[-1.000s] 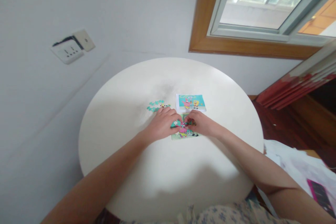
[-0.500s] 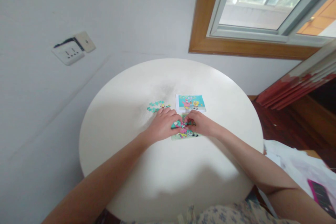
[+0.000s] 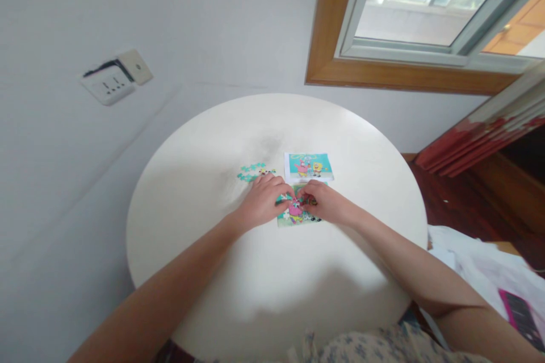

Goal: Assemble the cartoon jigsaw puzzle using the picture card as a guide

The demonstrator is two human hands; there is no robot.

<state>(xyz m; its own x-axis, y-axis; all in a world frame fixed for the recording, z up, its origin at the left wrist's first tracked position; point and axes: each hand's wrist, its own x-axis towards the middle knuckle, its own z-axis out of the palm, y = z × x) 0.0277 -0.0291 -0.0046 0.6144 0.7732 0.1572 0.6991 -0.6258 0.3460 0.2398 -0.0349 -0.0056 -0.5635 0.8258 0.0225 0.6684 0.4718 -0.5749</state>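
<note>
A partly assembled jigsaw puzzle [image 3: 295, 215] lies on the white round table [image 3: 272, 272], showing a pink starfish figure on teal and green. My left hand [image 3: 264, 198] curves over its left side, thumb and fingertips closed in on the pieces near the pink head. From the right, my right hand [image 3: 326, 201] pinches at the middle of the puzzle and covers its upper right part. The exact piece under the fingers is hidden. Just beyond is a picture card [image 3: 309, 167] with the starfish and a yellow square figure.
Loose teal puzzle pieces [image 3: 252, 170] lie beyond my left hand. A wall with a socket [image 3: 109, 85] and a wood-framed window [image 3: 409, 76] borders the table's far side. At right are a red and white curtain [image 3: 481, 142] and white sheets with a pink-edged dark object [image 3: 520, 312].
My left thumb has drawn back slightly to the left, uncovering more of the pink figure. My right hand stays nearly in place at the puzzle.
</note>
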